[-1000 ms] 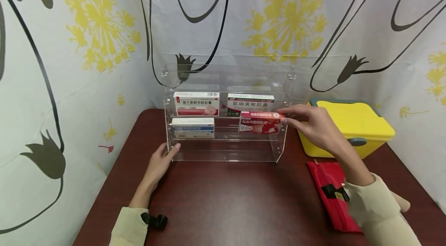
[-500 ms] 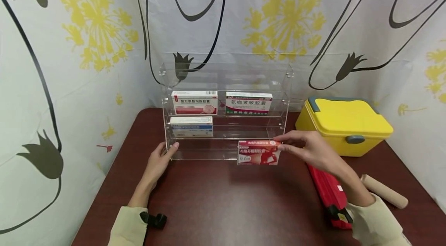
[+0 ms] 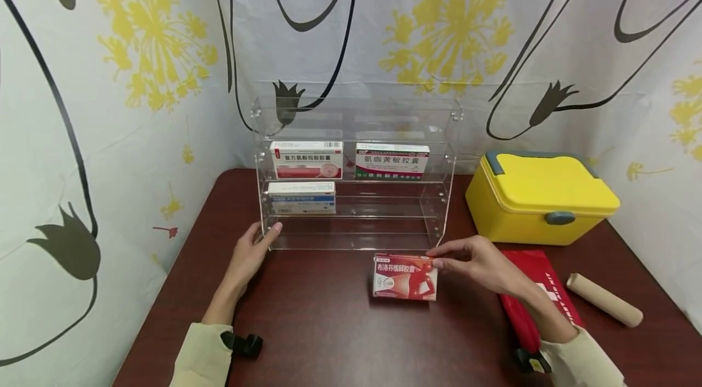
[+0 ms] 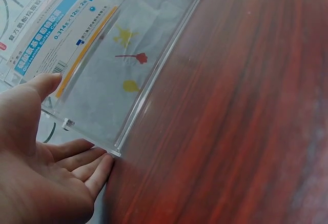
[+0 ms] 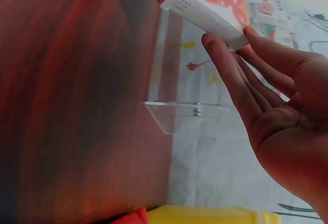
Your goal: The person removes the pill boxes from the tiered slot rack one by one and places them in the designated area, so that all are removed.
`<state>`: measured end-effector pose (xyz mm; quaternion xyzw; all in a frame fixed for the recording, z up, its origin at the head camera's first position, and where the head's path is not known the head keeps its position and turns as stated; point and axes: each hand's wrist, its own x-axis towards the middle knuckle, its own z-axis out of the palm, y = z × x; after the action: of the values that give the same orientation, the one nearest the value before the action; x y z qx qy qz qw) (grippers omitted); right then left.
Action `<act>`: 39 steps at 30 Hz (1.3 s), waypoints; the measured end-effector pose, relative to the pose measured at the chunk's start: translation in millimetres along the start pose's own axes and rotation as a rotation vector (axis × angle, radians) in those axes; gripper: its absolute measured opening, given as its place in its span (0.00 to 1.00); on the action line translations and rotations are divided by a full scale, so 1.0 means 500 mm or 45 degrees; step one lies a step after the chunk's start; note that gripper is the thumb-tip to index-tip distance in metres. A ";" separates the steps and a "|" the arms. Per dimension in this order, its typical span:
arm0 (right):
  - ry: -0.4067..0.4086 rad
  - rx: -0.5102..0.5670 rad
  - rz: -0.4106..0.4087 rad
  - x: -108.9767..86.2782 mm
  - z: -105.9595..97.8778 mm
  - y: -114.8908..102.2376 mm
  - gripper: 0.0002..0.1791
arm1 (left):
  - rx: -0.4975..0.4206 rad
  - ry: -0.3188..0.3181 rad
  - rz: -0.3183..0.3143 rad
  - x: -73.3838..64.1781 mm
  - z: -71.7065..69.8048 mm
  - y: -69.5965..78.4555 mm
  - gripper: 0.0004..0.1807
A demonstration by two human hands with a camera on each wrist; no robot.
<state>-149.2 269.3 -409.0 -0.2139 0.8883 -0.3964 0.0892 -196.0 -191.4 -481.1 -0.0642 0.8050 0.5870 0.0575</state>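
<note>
A clear acrylic display rack (image 3: 351, 249) stands on the table, its tiers holding a white-and-red medicine box (image 3: 307, 170), a white-and-green medicine box (image 3: 392, 164) and a white-and-blue medicine box (image 3: 301, 204). My left hand (image 3: 249, 259) holds the rack's lower left side panel, thumb on the inner side and fingers along the outside. In front of the rack, my right hand (image 3: 479, 265) pinches a red-and-white medicine box (image 3: 404, 277) by its upper right corner, between thumb and fingers. The right wrist view shows the fingertips on the end of this red box (image 5: 215, 14).
On the right stands a yellow case (image 3: 548, 186) with a grey latch. A red first aid pouch (image 3: 529, 262) lies in front of it, partly under the right forearm. A tan cylinder (image 3: 603, 300) rests beside the pouch. Patterned fabric (image 3: 356, 58) hangs behind the rack.
My right hand has brought the red medicine box from in front of the rack's middle tier down and forward, low over the table. My left hand has stayed at the rack's side.
</note>
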 end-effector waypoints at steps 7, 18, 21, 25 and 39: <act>-0.086 0.016 0.033 -0.001 0.015 0.014 0.12 | 0.002 0.008 -0.013 0.001 0.000 0.001 0.49; -0.130 0.077 0.048 0.007 0.024 0.018 0.12 | -0.003 0.001 0.005 -0.004 -0.001 0.001 0.50; -0.127 0.086 0.045 0.013 0.028 0.023 0.12 | -0.007 0.001 0.012 -0.004 0.000 0.000 0.50; -0.114 0.075 0.068 0.023 0.034 0.032 0.11 | -0.007 0.008 0.010 -0.004 0.000 0.001 0.48; -0.025 -0.083 0.052 0.045 0.054 0.054 0.10 | -0.012 0.025 0.009 -0.001 0.002 0.000 0.46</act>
<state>-168.6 257.4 -447.0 -0.2025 0.9041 -0.3631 0.0988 -195.4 -190.6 -481.1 -0.0674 0.8030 0.5903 0.0471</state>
